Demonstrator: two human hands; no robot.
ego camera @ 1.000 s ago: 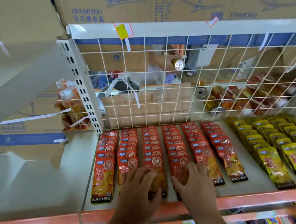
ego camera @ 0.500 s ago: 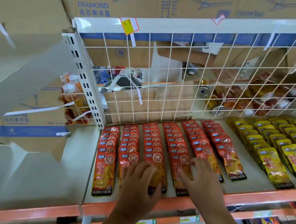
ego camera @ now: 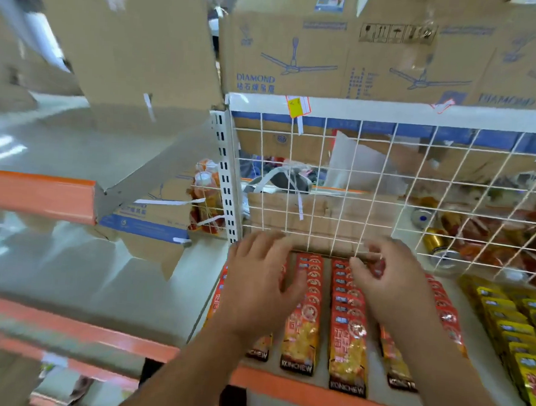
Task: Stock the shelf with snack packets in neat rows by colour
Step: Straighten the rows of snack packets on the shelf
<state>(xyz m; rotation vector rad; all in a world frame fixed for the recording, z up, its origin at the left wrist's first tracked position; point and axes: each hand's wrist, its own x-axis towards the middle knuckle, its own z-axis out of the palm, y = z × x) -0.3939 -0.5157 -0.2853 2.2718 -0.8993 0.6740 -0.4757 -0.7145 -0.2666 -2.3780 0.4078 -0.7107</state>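
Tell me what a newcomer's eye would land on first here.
Two hands reach over the rows of red snack packets at centre: the left hand spread flat, the right hand seemingly pinching one by the white wire grid. Yellow packets fill the right edge; cardboard fan boxes sit on top.

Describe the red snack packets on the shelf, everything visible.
The red snack packets are glossy foil-like sachets, red on top, with a yellow-orange lower part and KONCHEW printed on a black bottom strip. They lie flat in overlapping rows from the wire grid to the orange front edge of the shelf, left of the yellow packets. The left hand covers the left rows; the right hand curls its fingers at a row's far end, grasp unclear.
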